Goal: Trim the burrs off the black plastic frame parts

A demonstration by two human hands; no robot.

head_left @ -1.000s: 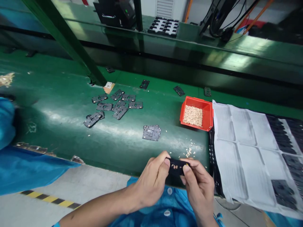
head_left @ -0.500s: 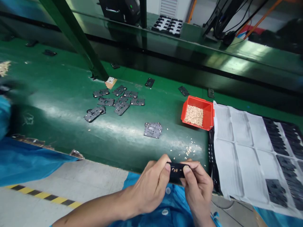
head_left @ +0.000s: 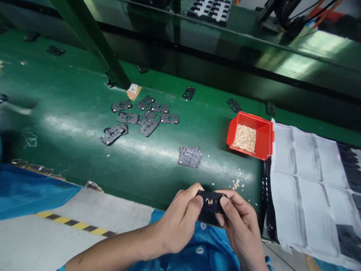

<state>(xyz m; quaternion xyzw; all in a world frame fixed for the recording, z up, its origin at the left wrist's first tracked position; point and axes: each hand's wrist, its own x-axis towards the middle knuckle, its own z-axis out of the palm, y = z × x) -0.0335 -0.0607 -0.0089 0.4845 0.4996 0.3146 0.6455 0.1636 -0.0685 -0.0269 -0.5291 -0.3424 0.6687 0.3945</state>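
Between my two hands is a flat black plastic plate (head_left: 212, 202) with small cut-outs, held at the bench's front edge. My left hand (head_left: 184, 220) grips its left end, thumb on top. The right end is pinched by my right hand (head_left: 239, 222), thumb on the upper face and fingers behind. Beyond my hands lies a small stack of similar black plates (head_left: 189, 157). Tiny pale pieces (head_left: 236, 184) are scattered on the bench just past my right hand. A red bin (head_left: 250, 135) farther back holds a heap of such pale pieces.
A loose group of black plates (head_left: 145, 116) lies left of centre, near a green post (head_left: 96, 45). Single plates lie along the back. On the right is a tray covered with white sheet (head_left: 304, 180), with black plates in it. Another person's blue sleeve or garment (head_left: 34, 192) shows at left.
The view has shifted, so the bench things sit farther right and the back ones higher. The plate in my hands has tilted to show more of its face. Both hands keep hold of it.
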